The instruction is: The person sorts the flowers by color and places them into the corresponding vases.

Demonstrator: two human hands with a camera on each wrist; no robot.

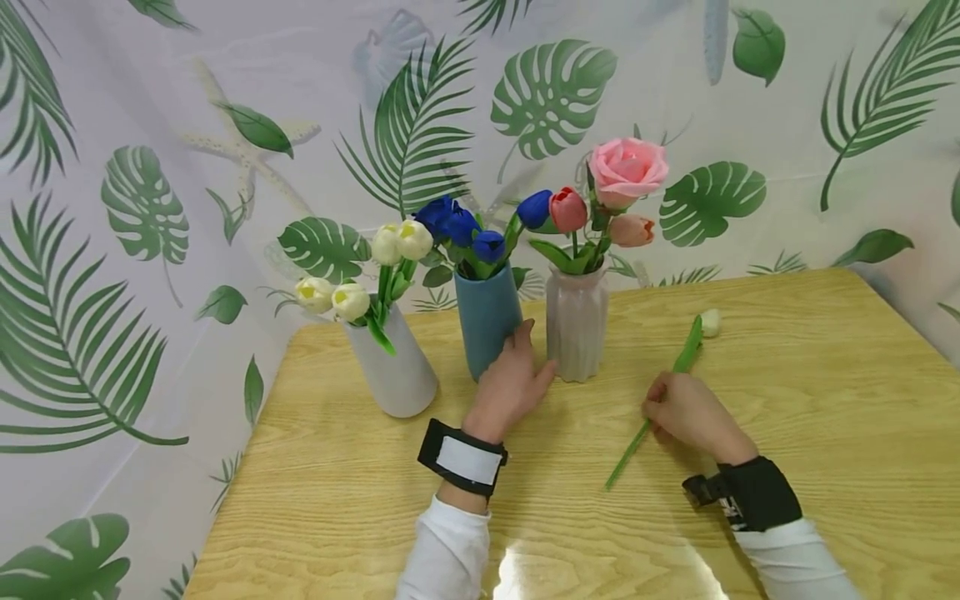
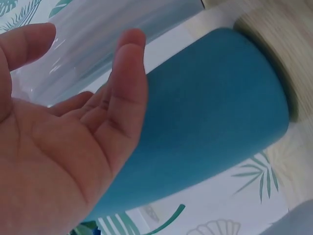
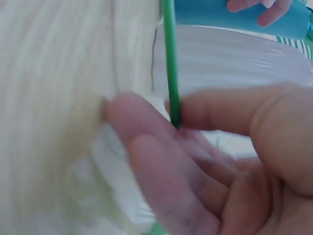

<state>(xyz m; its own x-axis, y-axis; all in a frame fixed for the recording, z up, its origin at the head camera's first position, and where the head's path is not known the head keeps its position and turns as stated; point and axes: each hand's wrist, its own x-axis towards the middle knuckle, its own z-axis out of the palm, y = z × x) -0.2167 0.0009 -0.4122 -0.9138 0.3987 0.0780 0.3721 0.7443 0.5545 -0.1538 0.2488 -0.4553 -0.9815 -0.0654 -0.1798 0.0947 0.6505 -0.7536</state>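
Between thumb and fingers, my right hand pinches the green stem of a white tulip. The bloom points away to the back right, and the bare stem end slants toward the front. In the right wrist view the stem runs up from the fingertips. My left hand is at the lower right side of a blue vase, fingers loosely extended and thumb apart. In the left wrist view the hand overlaps the vase; whether it touches, I cannot tell. Blue flowers stand in that vase.
Left of the blue vase, a white vase holds several cream tulips. To its right, a pale pinkish ribbed vase holds a pink rose and tulips. All stand on a wooden table before a leaf-patterned cloth.
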